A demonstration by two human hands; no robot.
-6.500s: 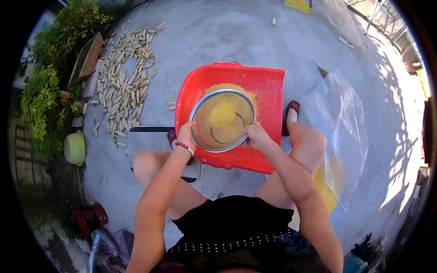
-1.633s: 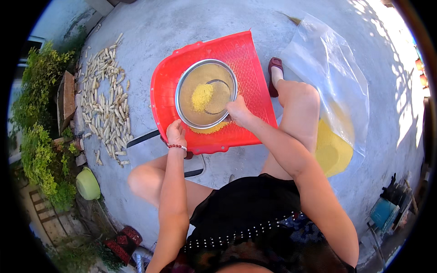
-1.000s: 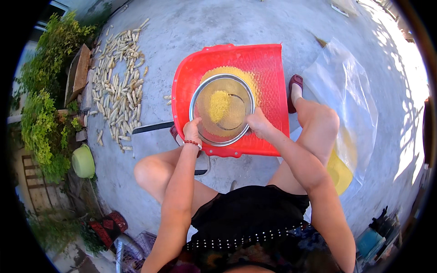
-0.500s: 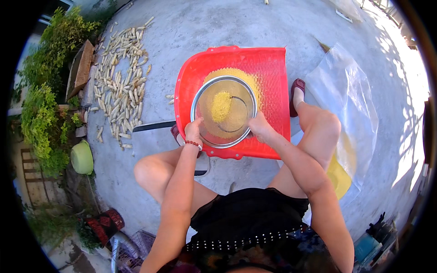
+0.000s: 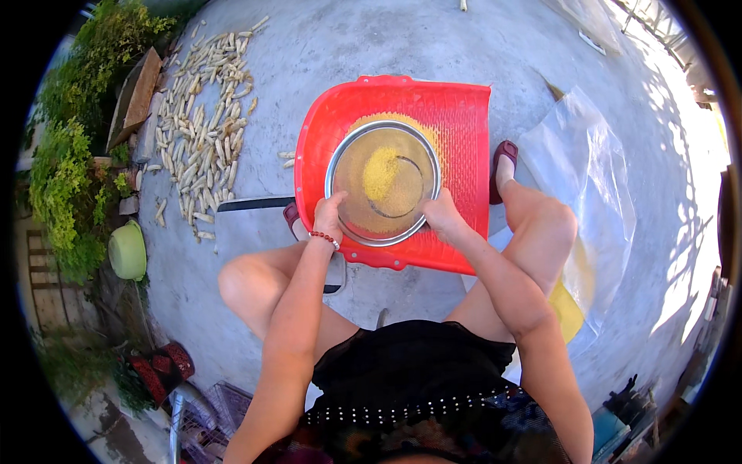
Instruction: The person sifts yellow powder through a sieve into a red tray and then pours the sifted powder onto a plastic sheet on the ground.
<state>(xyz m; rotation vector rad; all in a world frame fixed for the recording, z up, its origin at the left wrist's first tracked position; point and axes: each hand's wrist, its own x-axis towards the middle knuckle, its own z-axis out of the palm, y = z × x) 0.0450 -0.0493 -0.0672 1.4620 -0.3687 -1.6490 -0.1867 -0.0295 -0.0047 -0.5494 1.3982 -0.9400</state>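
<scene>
Before us is a red, scoop-shaped plastic tray (image 5: 468, 170); over it we hold a round, metal-rimmed mesh sieve (image 5: 352, 170). Fine yellow meal (image 5: 430, 133) in the tray seems already through, we judge, while a bright-yellow heap (image 5: 380, 174) is left inside. Our left hand (image 5: 330, 216) and right hand (image 5: 444, 214) clamp its rim.

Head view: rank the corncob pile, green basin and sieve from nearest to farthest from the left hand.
1. Sieve: in the left hand, gripped at its lower-left rim.
2. Corncob pile: ahead and to the left.
3. Green basin: farthest left of the three.
</scene>
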